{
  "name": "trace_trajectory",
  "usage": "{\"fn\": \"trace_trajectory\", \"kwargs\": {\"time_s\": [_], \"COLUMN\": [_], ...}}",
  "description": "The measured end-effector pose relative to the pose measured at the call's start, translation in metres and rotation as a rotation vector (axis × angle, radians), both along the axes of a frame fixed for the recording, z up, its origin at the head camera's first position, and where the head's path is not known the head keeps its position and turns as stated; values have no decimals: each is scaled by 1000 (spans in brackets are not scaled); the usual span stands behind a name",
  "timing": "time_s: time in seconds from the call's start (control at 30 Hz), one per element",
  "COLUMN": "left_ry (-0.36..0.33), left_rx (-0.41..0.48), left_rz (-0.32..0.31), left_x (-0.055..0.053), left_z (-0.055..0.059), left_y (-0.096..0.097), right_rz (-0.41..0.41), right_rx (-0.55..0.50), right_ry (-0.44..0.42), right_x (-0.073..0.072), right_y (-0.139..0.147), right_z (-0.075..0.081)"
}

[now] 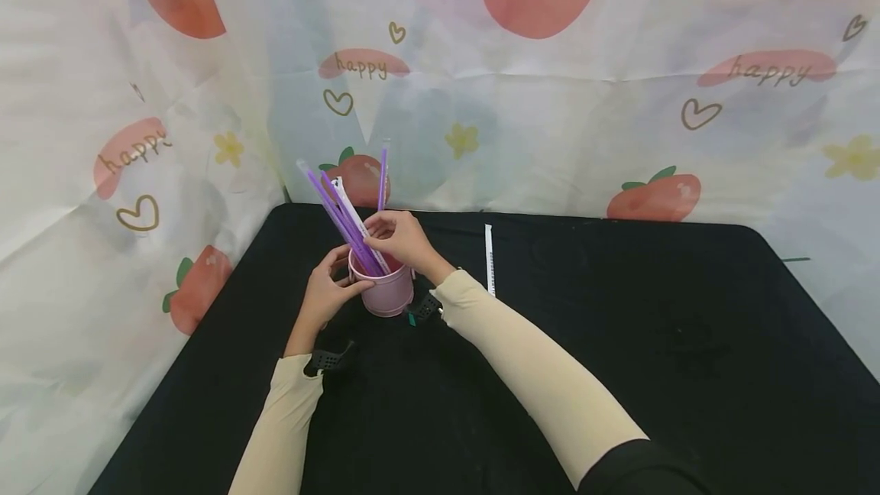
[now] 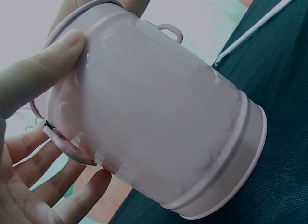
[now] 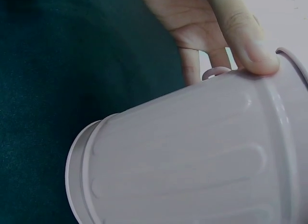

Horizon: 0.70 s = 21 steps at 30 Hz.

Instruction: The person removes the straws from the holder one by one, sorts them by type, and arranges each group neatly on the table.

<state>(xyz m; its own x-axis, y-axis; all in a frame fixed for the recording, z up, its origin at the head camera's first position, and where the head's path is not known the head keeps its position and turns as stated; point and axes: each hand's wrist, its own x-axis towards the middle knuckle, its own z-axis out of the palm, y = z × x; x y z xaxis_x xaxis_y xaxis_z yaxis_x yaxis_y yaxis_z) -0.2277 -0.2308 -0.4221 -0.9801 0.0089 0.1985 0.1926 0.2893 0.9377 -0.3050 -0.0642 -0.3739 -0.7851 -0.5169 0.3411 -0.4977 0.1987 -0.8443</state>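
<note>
A pink bucket (image 1: 387, 295) with small side handles stands on the black table, several wrapped purple straws (image 1: 338, 212) leaning left out of it. Among them slants a straw in a white wrapper (image 1: 351, 206). My left hand (image 1: 325, 290) grips the bucket's left side, thumb (image 2: 62, 55) on the outer wall below the rim and the other fingers near a handle (image 2: 70, 146). Above the opening, my right hand (image 1: 406, 239) has its thumb and fingertips bent at the white-wrapped straw. A separate purple straw (image 1: 383, 174) rises behind that hand, which hides its lower part.
Right of the bucket, another white-wrapped straw (image 1: 490, 254) lies on the black tablecloth (image 1: 619, 342), partly covered by the right sleeve (image 1: 536, 357). A printed fabric backdrop (image 1: 550, 121) hangs along the table's back and left edges.
</note>
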Motion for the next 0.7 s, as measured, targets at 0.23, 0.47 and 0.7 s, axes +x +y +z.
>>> {"fn": "trace_trajectory", "kwargs": {"time_s": [0.23,0.47,0.7], "left_ry": [1,20,28], "left_rx": [4,-24,-34], "left_rz": [-10,6,8], "left_x": [10,6,2], "left_z": [15,6,-4], "left_y": [5,3,1], "right_rz": [15,43,37], "right_rx": [11,1,1], "right_ry": [-31,-58,-63], "right_x": [-1,-1,1], "right_y": [1,3,4], "right_z": [1,2,2]}}
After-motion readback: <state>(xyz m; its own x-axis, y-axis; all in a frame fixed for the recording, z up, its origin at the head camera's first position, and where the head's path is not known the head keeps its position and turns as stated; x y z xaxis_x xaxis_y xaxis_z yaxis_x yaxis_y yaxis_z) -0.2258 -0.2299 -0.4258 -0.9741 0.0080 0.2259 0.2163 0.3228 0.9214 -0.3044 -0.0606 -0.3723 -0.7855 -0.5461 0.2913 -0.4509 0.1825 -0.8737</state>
